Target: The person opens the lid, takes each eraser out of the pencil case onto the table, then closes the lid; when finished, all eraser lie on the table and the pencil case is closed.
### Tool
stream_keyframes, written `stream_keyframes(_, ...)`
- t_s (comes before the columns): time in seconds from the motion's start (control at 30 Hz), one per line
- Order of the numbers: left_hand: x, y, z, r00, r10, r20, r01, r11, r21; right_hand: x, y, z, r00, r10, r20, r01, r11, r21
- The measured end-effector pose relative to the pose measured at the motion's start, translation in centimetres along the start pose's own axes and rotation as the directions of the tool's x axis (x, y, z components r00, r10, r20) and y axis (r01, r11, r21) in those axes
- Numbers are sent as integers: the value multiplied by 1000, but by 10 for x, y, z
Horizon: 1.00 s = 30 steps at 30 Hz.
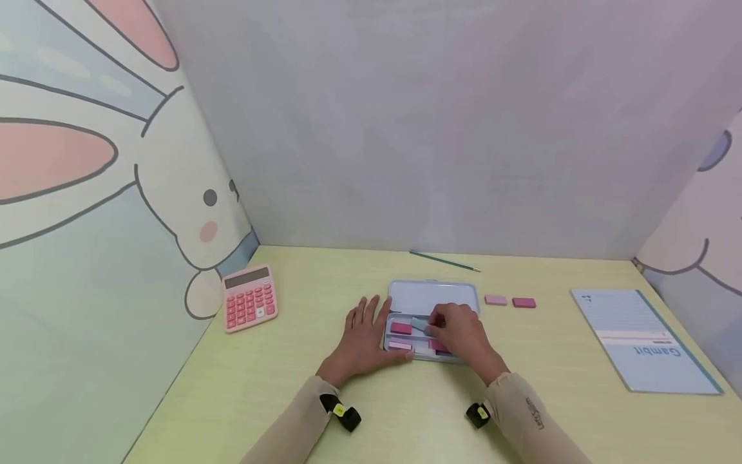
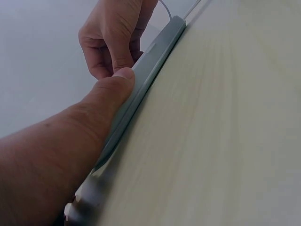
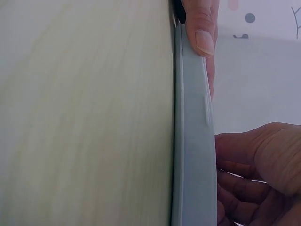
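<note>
A light-blue eraser (image 1: 420, 323) is pinched by the right hand (image 1: 458, 332) inside the open tin pencil case (image 1: 433, 296); the case is steadied at nine o'clock by the flat left hand (image 1: 364, 335); the eraser is best lowered level.

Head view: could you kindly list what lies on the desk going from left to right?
Pink calculator → left hand → open pencil case → light pink eraser → dark pink eraser → blue notebook.

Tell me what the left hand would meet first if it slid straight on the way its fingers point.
Probably nothing on the desk: the left hand lies beside the open pencil case, fingers pointing toward the back wall. The way looks free up to it, though depth is unclear.
</note>
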State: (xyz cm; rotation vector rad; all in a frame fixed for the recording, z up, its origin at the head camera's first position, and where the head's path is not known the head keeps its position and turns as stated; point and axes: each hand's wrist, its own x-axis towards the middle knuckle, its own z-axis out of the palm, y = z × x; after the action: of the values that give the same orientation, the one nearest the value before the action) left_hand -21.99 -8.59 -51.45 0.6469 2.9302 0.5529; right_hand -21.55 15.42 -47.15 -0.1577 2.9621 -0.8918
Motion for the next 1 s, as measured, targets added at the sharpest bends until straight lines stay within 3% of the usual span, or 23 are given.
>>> stream_keyframes(0.43, 0, -1, 2, 1000, 6, -1, -6, 1000, 9, -5, 27, -16, 1000, -13, -18, 16, 985, 174)
stream_keyframes(0.77, 1, -2, 4, 1000, 19, -16, -19, 1000, -1, -20, 76, -52, 987, -26, -159, 50, 988, 146)
stream_keyframes(1.0, 0, -3, 4, 1000, 17, -15, -17, 1000, -4, -23, 107, -71, 977, 71, -200, -45, 990, 132)
